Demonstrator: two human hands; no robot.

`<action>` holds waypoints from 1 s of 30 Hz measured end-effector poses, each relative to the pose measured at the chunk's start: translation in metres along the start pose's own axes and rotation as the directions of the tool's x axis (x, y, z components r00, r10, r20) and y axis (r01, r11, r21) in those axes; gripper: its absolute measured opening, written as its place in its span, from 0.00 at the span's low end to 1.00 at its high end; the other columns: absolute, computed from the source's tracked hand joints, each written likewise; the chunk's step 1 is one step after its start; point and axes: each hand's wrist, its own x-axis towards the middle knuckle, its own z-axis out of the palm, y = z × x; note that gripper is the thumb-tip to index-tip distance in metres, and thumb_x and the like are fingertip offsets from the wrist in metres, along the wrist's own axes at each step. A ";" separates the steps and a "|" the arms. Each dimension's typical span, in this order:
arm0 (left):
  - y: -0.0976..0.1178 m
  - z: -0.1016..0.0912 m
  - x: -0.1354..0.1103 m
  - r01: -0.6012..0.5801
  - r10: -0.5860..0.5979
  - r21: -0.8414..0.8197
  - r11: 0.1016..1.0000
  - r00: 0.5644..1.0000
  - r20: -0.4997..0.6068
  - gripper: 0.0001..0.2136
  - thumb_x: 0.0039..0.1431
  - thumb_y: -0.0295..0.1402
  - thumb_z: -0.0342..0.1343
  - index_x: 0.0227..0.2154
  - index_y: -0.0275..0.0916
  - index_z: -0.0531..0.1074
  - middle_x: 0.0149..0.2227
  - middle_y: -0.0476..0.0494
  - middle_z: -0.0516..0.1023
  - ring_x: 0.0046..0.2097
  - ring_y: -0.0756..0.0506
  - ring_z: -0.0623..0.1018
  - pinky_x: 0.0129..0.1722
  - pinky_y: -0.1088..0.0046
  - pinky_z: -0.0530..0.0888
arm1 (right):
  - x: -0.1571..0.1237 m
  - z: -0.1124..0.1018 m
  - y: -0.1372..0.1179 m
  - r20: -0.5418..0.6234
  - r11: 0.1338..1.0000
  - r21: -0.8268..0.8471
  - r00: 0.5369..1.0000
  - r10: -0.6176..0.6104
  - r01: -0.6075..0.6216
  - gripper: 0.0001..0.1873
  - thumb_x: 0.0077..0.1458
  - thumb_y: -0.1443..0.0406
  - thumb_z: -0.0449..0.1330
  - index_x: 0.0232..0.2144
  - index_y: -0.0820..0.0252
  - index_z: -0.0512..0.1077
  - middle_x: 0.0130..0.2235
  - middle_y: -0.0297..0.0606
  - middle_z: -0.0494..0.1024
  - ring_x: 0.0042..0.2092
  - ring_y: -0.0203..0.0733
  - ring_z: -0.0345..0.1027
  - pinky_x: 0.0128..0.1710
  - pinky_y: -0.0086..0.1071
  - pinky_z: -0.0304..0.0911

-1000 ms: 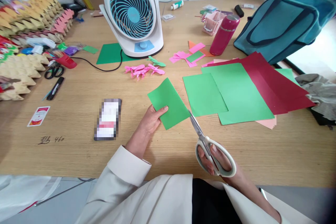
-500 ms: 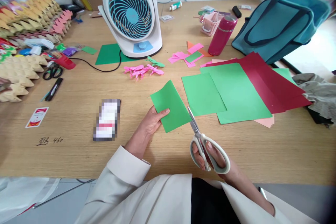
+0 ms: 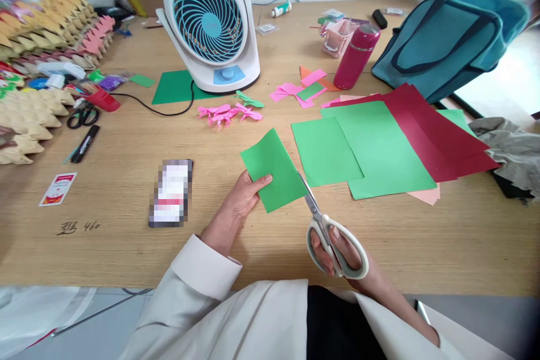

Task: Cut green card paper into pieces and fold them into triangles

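Observation:
My left hand [image 3: 248, 194] pinches a small green sheet of paper [image 3: 276, 171] by its lower left side, thumb on top. My right hand [image 3: 337, 250] has its fingers through the handles of white-and-grey scissors [image 3: 318, 216]. The scissor blades lie at the right edge of the sheet, near its lower right corner. Just beyond, a larger green sheet [image 3: 324, 152] rests partly over another green sheet [image 3: 388, 152] on the wooden table [image 3: 126, 259].
Dark red sheets [image 3: 447, 146] lie at the right before a teal bag [image 3: 447, 45]. Pink folded paper pieces [image 3: 223, 115] sit ahead, near a white fan [image 3: 211, 22]. A pink bottle [image 3: 358, 56] stands behind the paper. A phone [image 3: 171, 194] lies left of my hands.
The scissor blades have tilted and closed somewhat along the right edge of the green sheet, and the handles have drawn nearer together. My left hand has stayed almost still.

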 end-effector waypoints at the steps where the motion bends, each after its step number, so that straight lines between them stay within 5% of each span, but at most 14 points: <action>1: 0.000 0.000 0.000 0.001 -0.001 0.001 1.000 1.000 0.000 0.22 0.40 0.33 0.74 0.41 0.35 0.78 0.45 0.37 0.82 0.49 0.37 0.80 0.54 0.57 0.73 | 0.000 0.001 -0.001 0.004 1.000 -0.003 1.000 -0.001 0.001 0.26 0.64 0.44 0.49 0.35 0.61 0.70 0.19 0.30 0.66 0.17 0.31 0.56 0.17 0.26 0.52; 30: 0.001 0.010 -0.007 0.030 -0.030 0.011 1.000 0.998 0.055 0.22 0.37 0.32 0.75 0.39 0.37 0.79 0.40 0.43 0.84 0.43 0.41 0.82 0.49 0.64 0.76 | 0.012 0.013 -0.014 -0.018 1.000 0.019 1.000 -0.013 0.013 0.26 0.63 0.44 0.49 0.35 0.60 0.69 0.20 0.31 0.67 0.20 0.32 0.58 0.20 0.27 0.54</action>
